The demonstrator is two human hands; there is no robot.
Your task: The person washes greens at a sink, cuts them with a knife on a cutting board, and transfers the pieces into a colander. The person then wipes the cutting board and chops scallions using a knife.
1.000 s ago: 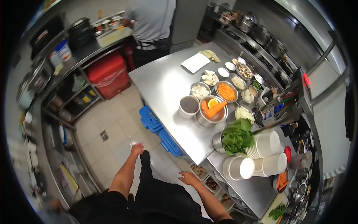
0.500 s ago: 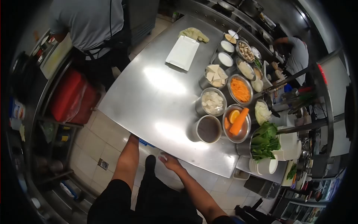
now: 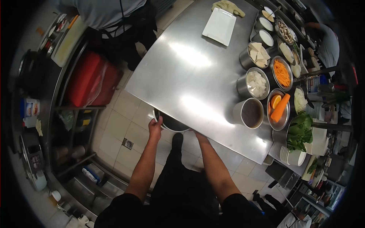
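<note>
Your left hand (image 3: 155,128) grips the left side of a round container (image 3: 172,122) with a pale rim and a dark inside, the fingers closed on that rim. Your right hand (image 3: 196,133) is at the container's right side, but the edge of the steel table (image 3: 163,76) hides most of it, so how far those fingers are closed cannot be told. The container is at the near edge of the table, lower than the top and partly covered by it, so only its near portion shows; it is above the tiled floor, just ahead of your dark shoe (image 3: 177,140). Both your forearms reach forward to it, well apart at the elbows and closer at the wrists. On the table to your right, a white tub (image 3: 237,112) of dark liquid stands beside a metal bowl that holds a carrot (image 3: 280,108) and a cut orange piece (image 3: 276,101). Beyond them are white cubes (image 3: 256,83) in a metal pot, orange strips (image 3: 281,74) in another, and pale wedges (image 3: 259,55) in a third. Leafy greens (image 3: 300,131) stand nearer the right corner. Farther up the table, a white rectangular plate (image 3: 219,26) lies next to a crumpled cloth (image 3: 229,7).
</note>
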